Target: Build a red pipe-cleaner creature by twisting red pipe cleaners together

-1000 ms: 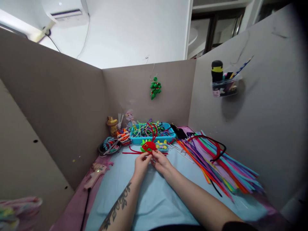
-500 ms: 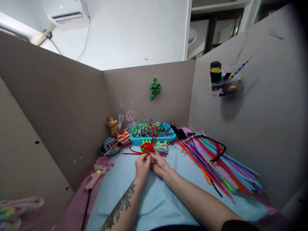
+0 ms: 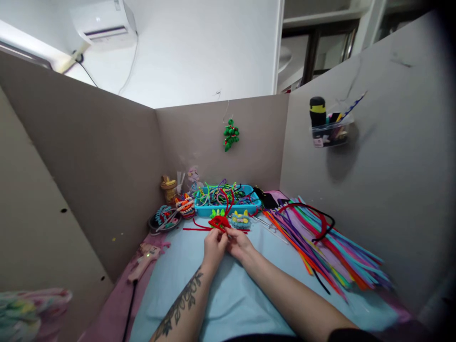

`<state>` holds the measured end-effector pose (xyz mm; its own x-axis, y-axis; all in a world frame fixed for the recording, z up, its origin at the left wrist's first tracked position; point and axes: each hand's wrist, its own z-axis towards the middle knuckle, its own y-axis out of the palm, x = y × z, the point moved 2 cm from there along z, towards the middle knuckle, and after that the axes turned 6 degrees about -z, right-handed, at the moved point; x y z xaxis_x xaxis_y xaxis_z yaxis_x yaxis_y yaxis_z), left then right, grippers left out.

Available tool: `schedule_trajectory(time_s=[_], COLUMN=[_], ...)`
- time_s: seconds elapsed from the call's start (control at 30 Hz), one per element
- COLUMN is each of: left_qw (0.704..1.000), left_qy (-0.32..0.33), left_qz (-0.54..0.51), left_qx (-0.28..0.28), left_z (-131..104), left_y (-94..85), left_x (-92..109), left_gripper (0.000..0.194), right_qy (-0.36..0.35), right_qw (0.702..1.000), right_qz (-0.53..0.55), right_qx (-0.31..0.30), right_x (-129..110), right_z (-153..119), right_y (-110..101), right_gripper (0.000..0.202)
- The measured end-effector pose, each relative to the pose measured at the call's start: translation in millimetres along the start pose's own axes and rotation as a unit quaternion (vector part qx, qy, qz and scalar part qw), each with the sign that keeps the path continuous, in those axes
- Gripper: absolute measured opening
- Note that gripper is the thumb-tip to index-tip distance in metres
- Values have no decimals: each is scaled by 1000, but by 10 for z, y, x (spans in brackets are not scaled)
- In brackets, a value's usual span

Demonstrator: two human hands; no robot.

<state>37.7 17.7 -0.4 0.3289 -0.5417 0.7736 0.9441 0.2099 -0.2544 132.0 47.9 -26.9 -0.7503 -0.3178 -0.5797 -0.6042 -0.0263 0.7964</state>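
In front of the blue tray [image 3: 204,211], the left hand [image 3: 213,246] and the right hand [image 3: 240,244] meet, fingertips pinching the near edge of a red pipe-cleaner piece [image 3: 218,222]. A blue-and-yellow pipe-cleaner figure [image 3: 240,220] sits just before the tray. Right of the tray, loose pipe cleaners [image 3: 338,249] fan out; left of it and nearer lies a hot glue gun [image 3: 144,265].

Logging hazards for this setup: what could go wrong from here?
The left hand and right hand seem to hold the red fuzzy piece only by fingertips; it might slip.
Raised red strands overlap the blue tray in view; they could snag its tangled stems.
The pink glue gun shows a lit light; if hot, it could burn.
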Motion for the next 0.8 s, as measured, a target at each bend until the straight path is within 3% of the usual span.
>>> schedule_trajectory(time_s=[0.33, 0.57, 0.8], left_qw=[1000, 1000, 998], left_qy=[14, 23, -24], left_qz=[2, -3, -51], left_qx=[4, 8, 7], left_z=[8, 5, 11], left_y=[4, 4, 11], left_x=[45, 47, -94], left_gripper=[15, 16, 18], right_qy=[4, 36, -21], right_qw=[1000, 999, 996], right_qz=[11, -10, -86], right_qx=[-2, -36, -11], right_x=[-78, -99, -110], right_z=[25, 34, -26], right_y=[-14, -33, -11], right_gripper=[15, 11, 13])
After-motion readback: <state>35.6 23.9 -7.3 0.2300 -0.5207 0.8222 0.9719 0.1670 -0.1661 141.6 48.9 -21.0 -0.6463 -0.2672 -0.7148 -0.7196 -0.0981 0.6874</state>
